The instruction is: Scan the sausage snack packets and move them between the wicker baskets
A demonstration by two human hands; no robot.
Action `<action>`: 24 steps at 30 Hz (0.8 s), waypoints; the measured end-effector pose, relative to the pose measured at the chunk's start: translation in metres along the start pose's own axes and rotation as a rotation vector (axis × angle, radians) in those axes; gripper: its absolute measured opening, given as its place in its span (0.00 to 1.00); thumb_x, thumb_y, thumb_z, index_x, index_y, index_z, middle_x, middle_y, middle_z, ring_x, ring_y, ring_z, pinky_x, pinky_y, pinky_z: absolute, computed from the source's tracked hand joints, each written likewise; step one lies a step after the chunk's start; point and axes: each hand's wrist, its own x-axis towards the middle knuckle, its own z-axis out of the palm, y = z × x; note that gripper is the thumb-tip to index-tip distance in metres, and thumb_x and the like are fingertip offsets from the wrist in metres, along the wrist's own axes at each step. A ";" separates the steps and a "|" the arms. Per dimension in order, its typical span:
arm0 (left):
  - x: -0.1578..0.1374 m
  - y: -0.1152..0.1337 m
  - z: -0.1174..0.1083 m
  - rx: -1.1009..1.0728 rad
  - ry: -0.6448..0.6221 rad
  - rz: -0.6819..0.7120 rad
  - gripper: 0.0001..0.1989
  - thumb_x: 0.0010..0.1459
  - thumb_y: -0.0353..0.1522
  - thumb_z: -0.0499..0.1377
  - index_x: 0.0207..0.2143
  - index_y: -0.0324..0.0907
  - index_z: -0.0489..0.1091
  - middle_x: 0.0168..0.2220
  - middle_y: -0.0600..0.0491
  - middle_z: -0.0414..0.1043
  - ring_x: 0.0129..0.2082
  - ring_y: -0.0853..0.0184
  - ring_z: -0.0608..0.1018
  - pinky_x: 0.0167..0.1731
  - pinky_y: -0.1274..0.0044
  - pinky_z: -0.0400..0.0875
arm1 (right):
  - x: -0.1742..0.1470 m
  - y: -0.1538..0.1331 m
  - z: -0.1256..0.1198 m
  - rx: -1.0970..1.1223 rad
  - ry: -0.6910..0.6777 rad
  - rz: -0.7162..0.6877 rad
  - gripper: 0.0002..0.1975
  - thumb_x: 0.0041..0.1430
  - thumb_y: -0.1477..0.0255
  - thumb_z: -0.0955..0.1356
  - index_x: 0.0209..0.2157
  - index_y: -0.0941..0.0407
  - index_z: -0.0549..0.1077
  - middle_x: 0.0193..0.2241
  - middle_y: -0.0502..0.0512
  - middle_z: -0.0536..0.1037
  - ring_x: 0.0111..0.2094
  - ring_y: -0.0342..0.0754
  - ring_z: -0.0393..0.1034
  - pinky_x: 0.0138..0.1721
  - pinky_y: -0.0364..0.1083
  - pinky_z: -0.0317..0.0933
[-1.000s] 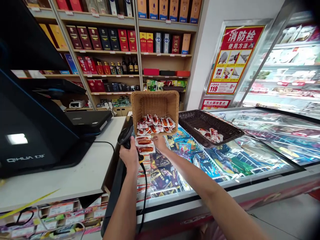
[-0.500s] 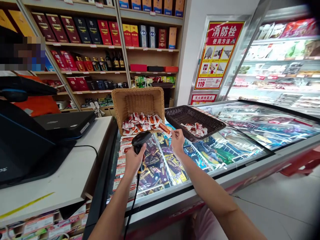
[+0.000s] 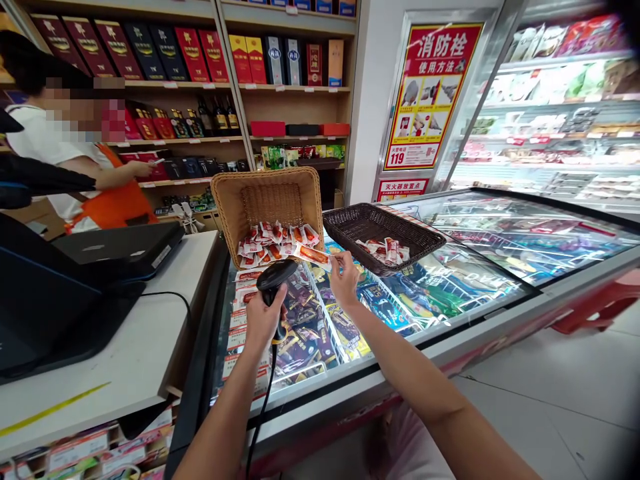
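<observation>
A black corded barcode scanner [image 3: 273, 280] is gripped in my left hand [image 3: 263, 319], its head pointing up and away toward the baskets. Between the fingertips of my right hand [image 3: 345, 279] is the end of a packaged sausage [image 3: 313, 255] in a clear and white wrapper, held just right of the scanner's head. Behind it, a tan wicker basket [image 3: 215, 200] lies tipped toward me with many similar packaged sausages [image 3: 270, 241] inside. To the right, a dark brown wicker basket [image 3: 425, 245] holds several more packs [image 3: 387, 251].
Both baskets rest on a glass-topped freezer [image 3: 500, 293] containing packaged goods. At left is a white counter [image 3: 125, 340] with a black checkout machine [image 3: 45, 287]. A co-worker in an orange apron [image 3: 117, 200] stands behind it. The scanner's cable [image 3: 265, 400] hangs over the freezer edge.
The view has shifted slightly, bringing more of the co-worker into sight. The held sausage pack has turned flatter and sits closer to the scanner. Both hands keep their grips.
</observation>
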 end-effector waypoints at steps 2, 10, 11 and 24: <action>0.000 0.000 0.000 0.007 -0.004 -0.002 0.26 0.53 0.56 0.63 0.24 0.43 0.65 0.16 0.54 0.70 0.14 0.66 0.72 0.17 0.76 0.64 | -0.001 0.000 0.001 0.006 -0.005 0.002 0.13 0.69 0.59 0.62 0.35 0.53 0.68 0.31 0.53 0.77 0.32 0.49 0.71 0.37 0.47 0.62; 0.002 -0.006 0.000 0.029 -0.007 0.012 0.27 0.53 0.57 0.62 0.24 0.43 0.66 0.17 0.53 0.70 0.14 0.66 0.73 0.17 0.76 0.65 | 0.009 0.003 -0.004 -0.052 0.054 -0.012 0.13 0.69 0.60 0.62 0.34 0.52 0.68 0.30 0.53 0.77 0.32 0.51 0.70 0.39 0.48 0.61; 0.003 -0.007 0.000 0.023 -0.004 0.012 0.27 0.53 0.57 0.63 0.24 0.43 0.66 0.17 0.53 0.70 0.14 0.66 0.73 0.17 0.76 0.65 | 0.015 0.005 -0.008 -0.086 0.100 -0.013 0.12 0.69 0.60 0.62 0.34 0.52 0.68 0.31 0.54 0.77 0.34 0.52 0.70 0.42 0.50 0.61; 0.032 0.003 -0.055 -0.410 0.677 -0.087 0.23 0.47 0.50 0.67 0.31 0.41 0.67 0.19 0.60 0.67 0.14 0.70 0.69 0.15 0.77 0.65 | 0.034 0.026 -0.030 -0.364 0.262 -0.104 0.11 0.67 0.68 0.64 0.47 0.56 0.72 0.53 0.70 0.75 0.57 0.62 0.61 0.60 0.62 0.49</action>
